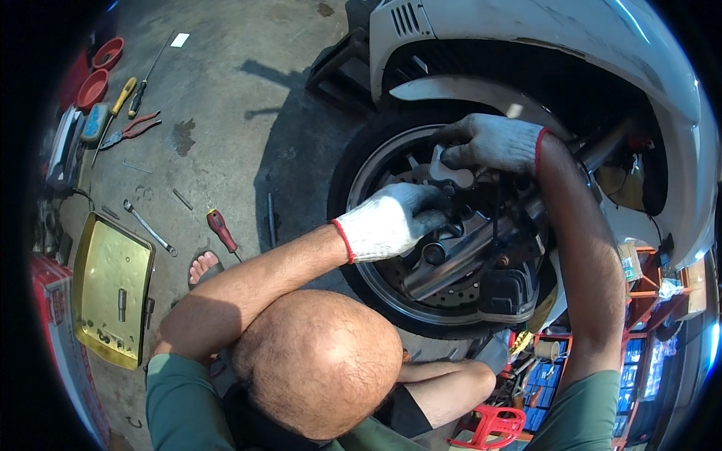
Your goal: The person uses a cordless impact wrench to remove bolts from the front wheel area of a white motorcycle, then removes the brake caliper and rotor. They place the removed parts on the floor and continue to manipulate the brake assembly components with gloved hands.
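your left hand (pixel 391 218) in a white glove, grip clenched on the black brake caliper (pixel 444 218) at the wheel's (pixel 391 289) hub | your right hand (pixel 489 143) gloved too, grip grasping a silver wrench (pixel 449 171) just above the caliper | floor (pixel 226 105): red-handled screwdriver (pixel 221 229), spanner (pixel 149 228), pliers (pixel 129 129), gold tray (pixel 101 263) off to your left

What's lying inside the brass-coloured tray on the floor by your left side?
The tray holds a short metal cylinder near its middle and a few small bolts by its near edge. Their exact kind is too small to tell. What is under the tray is hidden.
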`<move>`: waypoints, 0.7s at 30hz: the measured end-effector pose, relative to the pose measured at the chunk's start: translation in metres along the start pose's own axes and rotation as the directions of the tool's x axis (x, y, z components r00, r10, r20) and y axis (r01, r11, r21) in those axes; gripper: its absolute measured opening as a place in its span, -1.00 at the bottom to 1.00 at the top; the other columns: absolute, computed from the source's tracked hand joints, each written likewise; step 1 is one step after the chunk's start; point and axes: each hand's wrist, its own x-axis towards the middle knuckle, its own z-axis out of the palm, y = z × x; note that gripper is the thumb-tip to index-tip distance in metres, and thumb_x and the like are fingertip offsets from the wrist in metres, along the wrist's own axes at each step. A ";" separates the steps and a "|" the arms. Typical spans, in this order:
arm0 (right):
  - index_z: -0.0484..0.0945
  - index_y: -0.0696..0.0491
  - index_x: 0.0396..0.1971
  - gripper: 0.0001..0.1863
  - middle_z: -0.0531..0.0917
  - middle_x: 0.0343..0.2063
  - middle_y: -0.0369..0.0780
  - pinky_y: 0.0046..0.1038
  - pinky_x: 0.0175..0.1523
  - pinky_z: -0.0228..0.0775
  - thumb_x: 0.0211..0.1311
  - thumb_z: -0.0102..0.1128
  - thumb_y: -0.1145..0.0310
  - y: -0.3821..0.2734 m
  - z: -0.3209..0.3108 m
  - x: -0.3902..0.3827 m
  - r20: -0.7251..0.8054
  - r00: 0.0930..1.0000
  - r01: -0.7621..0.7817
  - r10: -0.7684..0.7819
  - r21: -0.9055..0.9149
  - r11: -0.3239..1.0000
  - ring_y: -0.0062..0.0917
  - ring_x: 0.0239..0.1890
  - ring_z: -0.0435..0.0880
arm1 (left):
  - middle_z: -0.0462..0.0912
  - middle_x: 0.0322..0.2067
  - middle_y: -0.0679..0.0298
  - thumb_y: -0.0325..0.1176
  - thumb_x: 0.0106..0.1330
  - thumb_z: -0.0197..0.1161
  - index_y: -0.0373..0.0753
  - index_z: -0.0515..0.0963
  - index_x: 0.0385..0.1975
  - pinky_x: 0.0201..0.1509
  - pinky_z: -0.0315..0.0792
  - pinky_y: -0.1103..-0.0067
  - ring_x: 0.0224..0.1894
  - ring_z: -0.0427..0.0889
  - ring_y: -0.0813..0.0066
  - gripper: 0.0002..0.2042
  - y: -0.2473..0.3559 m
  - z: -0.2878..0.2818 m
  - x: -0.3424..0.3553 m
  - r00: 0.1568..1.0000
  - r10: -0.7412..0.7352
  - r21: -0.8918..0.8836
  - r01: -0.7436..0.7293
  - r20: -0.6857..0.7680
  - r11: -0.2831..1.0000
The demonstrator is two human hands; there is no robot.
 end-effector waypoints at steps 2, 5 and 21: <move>0.41 0.05 0.40 -0.37 0.69 0.10 -0.04 -0.32 0.11 0.61 0.40 0.22 0.15 0.001 -0.002 0.000 -0.014 1.000 0.002 -0.002 -0.003 1.000 -0.39 0.00 0.74 | 0.73 -0.07 0.10 -0.41 0.43 0.25 -0.27 0.62 0.04 0.12 0.58 0.43 -0.02 0.74 0.29 -0.76 -0.003 0.001 -0.004 0.990 0.095 0.047 -0.090 -0.105 0.995; 0.55 -0.01 0.30 -0.49 0.73 0.01 -0.11 -0.31 0.08 0.59 0.44 0.12 0.09 -0.004 -0.004 -0.006 -0.017 1.000 0.003 -0.003 -0.023 1.000 -0.45 -0.04 0.73 | 0.74 -0.11 0.12 -0.50 0.34 0.34 -0.29 0.60 -0.02 0.16 0.59 0.41 0.01 0.74 0.26 -0.76 0.004 0.002 -0.008 0.957 0.193 0.025 -0.193 -0.218 0.981; 0.50 0.04 0.33 -0.48 0.72 0.07 -0.07 -0.32 0.21 0.57 0.44 0.19 0.20 -0.002 -0.004 0.005 -0.048 0.998 0.047 -0.050 -0.062 0.997 -0.43 0.07 0.73 | 0.69 -0.29 0.06 -0.40 0.16 0.44 -0.29 0.62 -0.05 -0.25 0.64 0.38 -0.28 0.75 0.11 -0.66 0.019 -0.001 -0.001 0.827 0.536 0.655 -0.311 -0.171 0.688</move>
